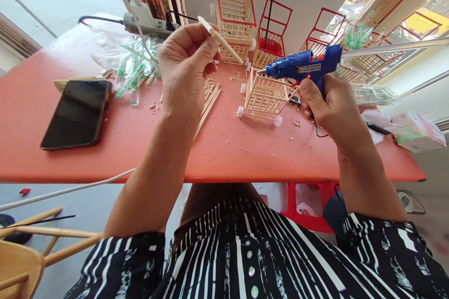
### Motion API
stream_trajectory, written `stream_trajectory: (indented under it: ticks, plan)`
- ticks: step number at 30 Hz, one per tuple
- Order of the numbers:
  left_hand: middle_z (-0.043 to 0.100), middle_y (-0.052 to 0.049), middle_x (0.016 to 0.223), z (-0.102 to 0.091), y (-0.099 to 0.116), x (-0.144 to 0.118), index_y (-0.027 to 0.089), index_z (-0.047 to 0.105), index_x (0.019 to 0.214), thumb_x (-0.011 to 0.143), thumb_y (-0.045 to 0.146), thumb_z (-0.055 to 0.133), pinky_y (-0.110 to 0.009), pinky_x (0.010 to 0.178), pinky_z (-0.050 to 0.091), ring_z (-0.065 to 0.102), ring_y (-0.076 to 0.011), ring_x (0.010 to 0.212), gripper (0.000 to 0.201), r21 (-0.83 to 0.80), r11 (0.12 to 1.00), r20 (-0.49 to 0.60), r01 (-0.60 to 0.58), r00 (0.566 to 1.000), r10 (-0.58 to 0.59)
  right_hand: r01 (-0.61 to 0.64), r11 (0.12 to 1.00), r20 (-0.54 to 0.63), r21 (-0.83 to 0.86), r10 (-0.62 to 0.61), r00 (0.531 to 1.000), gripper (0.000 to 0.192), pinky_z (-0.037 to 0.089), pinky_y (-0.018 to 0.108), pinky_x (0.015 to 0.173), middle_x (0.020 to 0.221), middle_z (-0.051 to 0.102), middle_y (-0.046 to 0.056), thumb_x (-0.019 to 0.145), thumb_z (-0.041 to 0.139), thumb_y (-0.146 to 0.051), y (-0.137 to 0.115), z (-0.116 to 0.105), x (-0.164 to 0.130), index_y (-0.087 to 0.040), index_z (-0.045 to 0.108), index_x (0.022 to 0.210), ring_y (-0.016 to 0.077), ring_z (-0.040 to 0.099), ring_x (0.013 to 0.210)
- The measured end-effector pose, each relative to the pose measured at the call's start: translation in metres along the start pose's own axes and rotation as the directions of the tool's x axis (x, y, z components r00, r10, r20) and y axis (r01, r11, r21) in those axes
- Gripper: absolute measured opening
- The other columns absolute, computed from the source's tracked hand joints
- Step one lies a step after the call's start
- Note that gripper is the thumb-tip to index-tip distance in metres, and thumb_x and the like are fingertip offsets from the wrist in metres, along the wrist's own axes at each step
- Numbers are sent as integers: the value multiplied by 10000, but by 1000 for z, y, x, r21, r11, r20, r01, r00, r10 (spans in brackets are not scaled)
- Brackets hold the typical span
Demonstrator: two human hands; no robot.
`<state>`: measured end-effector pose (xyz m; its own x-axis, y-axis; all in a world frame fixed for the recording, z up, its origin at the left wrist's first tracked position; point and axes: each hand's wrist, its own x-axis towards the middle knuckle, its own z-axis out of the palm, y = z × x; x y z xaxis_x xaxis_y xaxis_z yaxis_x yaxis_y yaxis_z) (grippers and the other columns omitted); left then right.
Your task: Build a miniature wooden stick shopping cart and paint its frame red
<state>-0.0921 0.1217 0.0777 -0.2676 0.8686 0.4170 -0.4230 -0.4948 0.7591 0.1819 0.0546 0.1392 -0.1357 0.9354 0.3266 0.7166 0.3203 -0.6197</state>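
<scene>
A phone [75, 113] lies near the counter's [224, 159] left edge. The left hand [184, 67] pinches a stick [220, 39] at its upper end, raised above mid-counter. A small stick cart [264, 96] stands between the hands. The right hand [331, 107] wraps a glue gun [303, 66], nozzle pointing left toward the stick, apart from it.

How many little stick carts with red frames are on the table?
4, all at the table's far edge: a tall one, one beside it, one behind the glue gun, another partly hidden farther right. More may be hidden.
</scene>
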Motion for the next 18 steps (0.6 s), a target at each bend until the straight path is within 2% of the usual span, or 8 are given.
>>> stream_trajectory:
  ticks: [4, 10, 18]
  plan:
    - [805, -13, 889, 0, 0, 0, 390, 807, 777, 687, 406, 1054, -366, 550, 474, 691, -249, 813, 264, -1, 1000, 12, 5, 1000, -5, -8, 1000, -6, 2, 8, 1000, 653, 362, 392, 568, 665, 519, 16, 926, 620, -925, 2, 0, 1, -300, 520, 766, 200, 489, 631]
    - [796, -1, 830, 3, -5, 3, 398, 854, 743, 691, 367, 980, -327, 511, 423, 598, -176, 642, 139, 25, 999, -45, -48, 998, 49, 2, 1000, -10, -14, -2, 1000, 675, 359, 386, 566, 684, 548, 18, 917, 588, -958, -1, -2, -1, -302, 516, 777, 193, 480, 621]
    - [788, -62, 865, 1, -8, 6, 336, 894, 778, 678, 293, 945, -317, 513, 403, 601, -160, 630, 120, 22, 999, -46, -46, 998, 47, 6, 1000, -19, -1, -6, 1000, 665, 370, 409, 564, 724, 597, 42, 914, 609, -948, -7, -6, -4, -288, 613, 836, 200, 521, 638]
